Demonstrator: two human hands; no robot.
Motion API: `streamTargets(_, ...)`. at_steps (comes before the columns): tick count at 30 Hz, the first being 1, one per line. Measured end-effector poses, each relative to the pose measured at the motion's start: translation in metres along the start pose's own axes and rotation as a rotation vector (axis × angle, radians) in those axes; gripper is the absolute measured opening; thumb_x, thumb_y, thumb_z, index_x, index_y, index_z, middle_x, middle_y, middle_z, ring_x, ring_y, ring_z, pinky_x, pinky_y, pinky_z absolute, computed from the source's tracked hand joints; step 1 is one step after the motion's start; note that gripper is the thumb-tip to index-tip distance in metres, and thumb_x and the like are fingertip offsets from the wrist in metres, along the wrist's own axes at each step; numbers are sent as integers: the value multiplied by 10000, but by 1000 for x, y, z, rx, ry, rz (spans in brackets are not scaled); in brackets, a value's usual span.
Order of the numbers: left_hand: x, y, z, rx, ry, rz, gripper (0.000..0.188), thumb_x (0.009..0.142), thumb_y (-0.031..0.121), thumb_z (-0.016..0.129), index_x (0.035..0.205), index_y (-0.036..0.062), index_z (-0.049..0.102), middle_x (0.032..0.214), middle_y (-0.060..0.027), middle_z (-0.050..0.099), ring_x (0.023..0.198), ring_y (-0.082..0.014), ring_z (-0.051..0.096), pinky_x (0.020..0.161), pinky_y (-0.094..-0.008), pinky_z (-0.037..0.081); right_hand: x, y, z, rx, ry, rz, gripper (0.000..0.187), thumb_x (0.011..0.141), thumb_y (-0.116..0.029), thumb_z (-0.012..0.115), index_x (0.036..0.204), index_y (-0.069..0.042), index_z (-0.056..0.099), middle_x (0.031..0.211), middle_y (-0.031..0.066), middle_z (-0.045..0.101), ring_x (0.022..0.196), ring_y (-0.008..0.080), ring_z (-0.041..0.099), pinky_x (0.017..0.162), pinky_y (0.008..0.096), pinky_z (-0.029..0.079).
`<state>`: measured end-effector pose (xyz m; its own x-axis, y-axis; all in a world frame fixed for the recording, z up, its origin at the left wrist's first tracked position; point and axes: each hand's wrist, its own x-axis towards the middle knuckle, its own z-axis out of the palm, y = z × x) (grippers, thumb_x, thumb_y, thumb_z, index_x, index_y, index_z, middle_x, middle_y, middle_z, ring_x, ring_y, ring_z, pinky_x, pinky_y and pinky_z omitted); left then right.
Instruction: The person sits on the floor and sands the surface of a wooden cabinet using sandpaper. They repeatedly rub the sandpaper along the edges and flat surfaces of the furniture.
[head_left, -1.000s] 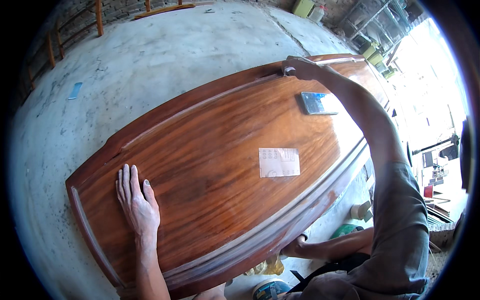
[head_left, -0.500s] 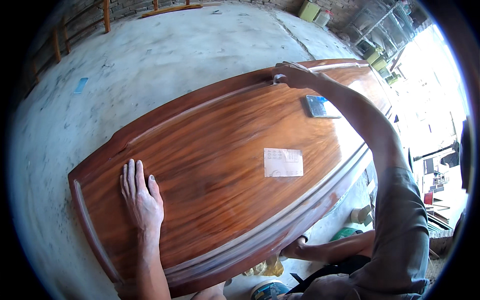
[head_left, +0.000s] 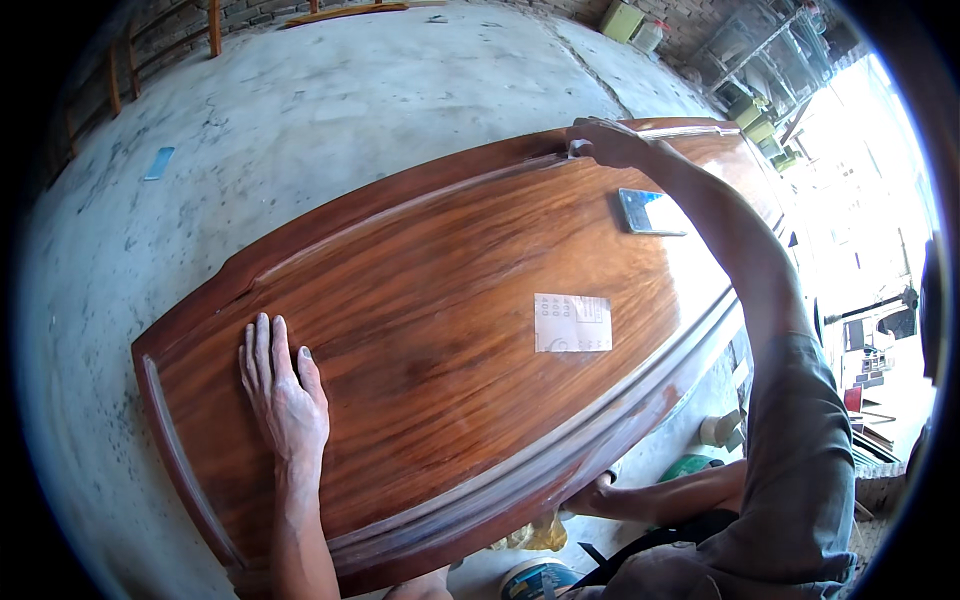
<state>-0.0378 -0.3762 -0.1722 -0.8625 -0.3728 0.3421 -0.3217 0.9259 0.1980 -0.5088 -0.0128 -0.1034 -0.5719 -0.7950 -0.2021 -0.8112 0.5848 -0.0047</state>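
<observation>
A large glossy reddish-brown wooden panel with raised, moulded edges stretches across the view. Pale dust lies along its grooves. Flat on its left part rests my left hand, fingers stretched out and holding nothing. My right hand reaches to the far moulding, its fingers closed round a small pale piece of sandpaper, mostly hidden by the hand. Below that hand a phone with a shiny screen lies on the panel. A printed pale sheet, like the back of sandpaper, lies nearer the middle.
Pale concrete floor surrounds the panel, with a blue strip on it at left. Wooden frames stand far left; a metal rack stands far right. A bare limb and a bucket are by the near edge.
My right hand has slid a little to the right along the far moulding with the sandpaper. My left hand stays flat on the panel. The whole view has shifted slightly.
</observation>
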Motion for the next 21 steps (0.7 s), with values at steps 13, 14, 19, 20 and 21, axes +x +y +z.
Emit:
streamTargets(13, 0, 1, -3, 17, -9, 7, 468, 1054, 224, 494, 1477, 24, 489, 1556, -199, 438, 1454, -379, 389, 1218, -519, 287, -10, -20, -4, 175, 148, -27, 193, 971, -129, 626, 1145, -46, 612, 1075, 195, 681, 1035, 393, 655, 860, 504, 519)
streamTargets(14, 0, 1, -2, 2, 1, 0, 469, 1053, 225, 495, 1476, 23, 489, 1554, -201, 438, 1454, -382, 389, 1219, -520, 285, -13, -29, -2, 132, 145, -4, 178, 973, -134, 617, 1128, -50, 598, 1043, 192, 688, 1003, 398, 663, 830, 504, 525)
streamTargets(19, 0, -1, -2, -13, 11, 1, 473, 1038, 209, 526, 1470, 19, 492, 1538, -202, 461, 1443, -387, 402, 1210, -521, 294, -29, -111, 38, 138, 359, -112, 177, 927, -70, 596, 1100, -65, 556, 962, 185, 706, 918, 405, 684, 736, 507, 554)
streamTargets(20, -1, -2, 0, -17, 12, 0, 473, 1037, 209, 529, 1468, 18, 494, 1539, -199, 462, 1443, -387, 402, 1209, -519, 294, -28, -136, 32, 181, 409, -170, 189, 905, -41, 574, 1092, -54, 551, 971, 186, 707, 939, 403, 683, 746, 506, 561)
streamTargets(21, 1, 0, 0, -25, 13, 5, 472, 1037, 209, 530, 1466, 17, 496, 1538, -201, 462, 1443, -388, 403, 1209, -520, 295, -26, -145, 34, 189, 400, -167, 196, 897, -32, 565, 1091, -53, 550, 977, 178, 703, 939, 402, 682, 748, 505, 559)
